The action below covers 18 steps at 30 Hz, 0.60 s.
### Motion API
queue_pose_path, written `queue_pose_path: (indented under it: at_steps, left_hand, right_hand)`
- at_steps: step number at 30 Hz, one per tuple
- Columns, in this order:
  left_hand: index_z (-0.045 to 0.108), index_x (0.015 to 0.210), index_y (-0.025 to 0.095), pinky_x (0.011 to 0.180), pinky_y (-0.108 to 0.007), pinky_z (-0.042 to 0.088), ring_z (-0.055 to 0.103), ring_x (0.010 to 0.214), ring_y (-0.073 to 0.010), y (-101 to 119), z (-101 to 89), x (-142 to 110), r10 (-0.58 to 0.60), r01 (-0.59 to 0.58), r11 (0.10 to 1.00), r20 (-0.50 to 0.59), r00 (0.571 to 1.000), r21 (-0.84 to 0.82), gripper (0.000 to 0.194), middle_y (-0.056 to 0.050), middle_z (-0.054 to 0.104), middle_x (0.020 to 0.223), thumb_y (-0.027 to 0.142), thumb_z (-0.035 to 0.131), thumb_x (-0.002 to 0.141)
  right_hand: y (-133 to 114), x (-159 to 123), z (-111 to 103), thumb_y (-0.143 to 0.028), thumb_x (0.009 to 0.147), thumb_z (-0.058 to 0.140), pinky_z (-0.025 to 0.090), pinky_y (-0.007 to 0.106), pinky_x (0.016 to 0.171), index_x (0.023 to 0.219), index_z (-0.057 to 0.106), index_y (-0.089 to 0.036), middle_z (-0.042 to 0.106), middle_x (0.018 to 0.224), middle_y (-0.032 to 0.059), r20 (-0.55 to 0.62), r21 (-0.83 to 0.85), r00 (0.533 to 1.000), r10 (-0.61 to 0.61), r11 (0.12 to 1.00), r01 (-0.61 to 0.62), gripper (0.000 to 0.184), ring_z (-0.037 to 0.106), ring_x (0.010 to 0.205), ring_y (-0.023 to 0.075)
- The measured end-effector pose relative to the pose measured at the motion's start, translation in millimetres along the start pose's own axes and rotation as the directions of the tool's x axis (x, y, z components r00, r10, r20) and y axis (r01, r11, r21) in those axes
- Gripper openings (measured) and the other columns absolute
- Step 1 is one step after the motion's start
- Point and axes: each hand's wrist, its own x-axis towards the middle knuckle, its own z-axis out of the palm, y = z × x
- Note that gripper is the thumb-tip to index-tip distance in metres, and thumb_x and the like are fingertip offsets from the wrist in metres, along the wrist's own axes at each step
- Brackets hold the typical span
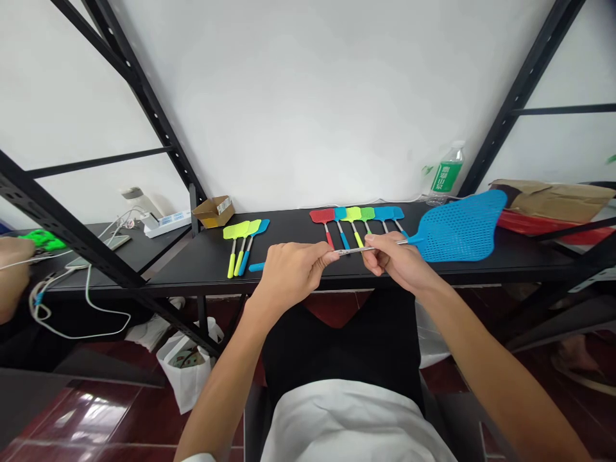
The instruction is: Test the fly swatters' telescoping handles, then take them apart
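Note:
A blue fly swatter (462, 228) with a perforated head is held sideways above the front edge of the black table. My left hand (296, 266) is closed around its blue handle, whose end sticks out to the left. Nearer the head, my right hand (397, 256) pinches the thin metal rod between thumb and fingers. Behind my right hand lies a row of several small fly swatters (353, 215) in red, blue, yellow and green. To the left of my left hand lie two yellow fly swatters (235, 231) and a blue one (260, 228), handles toward me.
A small cardboard box (214, 212) and a white power strip (168, 222) are at the left. A water bottle (446, 173) stands by the wall, with a brown package (553, 205) further right. Black shelf posts (524, 90) flank the table. Another person's hand (13, 273) shows far left.

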Motion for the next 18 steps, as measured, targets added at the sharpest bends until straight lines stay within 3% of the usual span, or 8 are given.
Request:
queue_pose_path:
  at_steps: [4, 7, 11, 18]
  left_hand:
    - [0.07, 0.095, 0.024, 0.058, -0.027, 0.029, 0.057, 0.06, -0.0126, 4.6, 3.8, -0.3, -0.002, -0.003, 0.999, -0.107, 0.994, -0.047, 0.024, 0.001, 0.073, 0.077, 0.041, 0.055, 0.099]
    - [0.068, 0.092, 0.023, 0.059, -0.026, 0.032, 0.055, 0.059, -0.0116, 7.1, 7.7, -0.5, 0.009, -0.016, 0.999, -0.142, 0.99, -0.046, 0.019, 0.002, 0.072, 0.077, 0.037, 0.057, 0.098]
    - [0.07, 0.094, 0.023, 0.061, -0.027, 0.034, 0.059, 0.063, -0.0134, 6.8, 10.1, -0.4, 0.056, -0.058, 0.998, -0.138, 0.989, -0.008, 0.024, 0.001, 0.073, 0.078, 0.039, 0.053, 0.1]
    - [0.072, 0.086, 0.022, 0.056, -0.029, 0.025, 0.057, 0.057, -0.0157, -0.4, 2.2, -0.6, 0.06, -0.058, 0.997, -0.046, 0.997, 0.049, 0.042, -0.001, 0.064, 0.062, 0.045, 0.042, 0.104]
  right_hand:
    - [0.5, 0.3, 4.8, -0.046, 0.091, 0.061, 0.029, 0.028, 0.048, 0.054, 0.06, -0.018, 0.049, 0.047, 0.0004, -0.054, 0.13, 0.998, -0.011, 0.991, 0.018, 0.046, 0.043, 0.045, 0.0114]
    - [1.6, 0.9, 11.9, -0.051, 0.095, 0.055, 0.027, 0.028, 0.047, 0.054, 0.059, -0.018, 0.046, 0.045, 0.0001, -0.046, 0.16, 0.999, 0.004, 0.987, 0.004, 0.052, 0.04, 0.043, 0.0112]
    - [3.7, 0.9, 15.4, -0.056, 0.098, 0.05, 0.029, 0.028, 0.049, 0.05, 0.058, -0.018, 0.047, 0.045, 0.0017, 0.024, 0.062, 0.999, 0.028, 0.998, -0.029, 0.061, 0.043, 0.045, 0.0118]
    - [0.4, 1.1, -1.0, -0.05, 0.098, 0.053, 0.034, 0.027, 0.051, 0.057, 0.066, -0.016, 0.054, 0.048, 0.0025, 0.098, -0.054, 0.995, 0.034, 0.998, -0.029, 0.055, 0.048, 0.048, 0.0118]
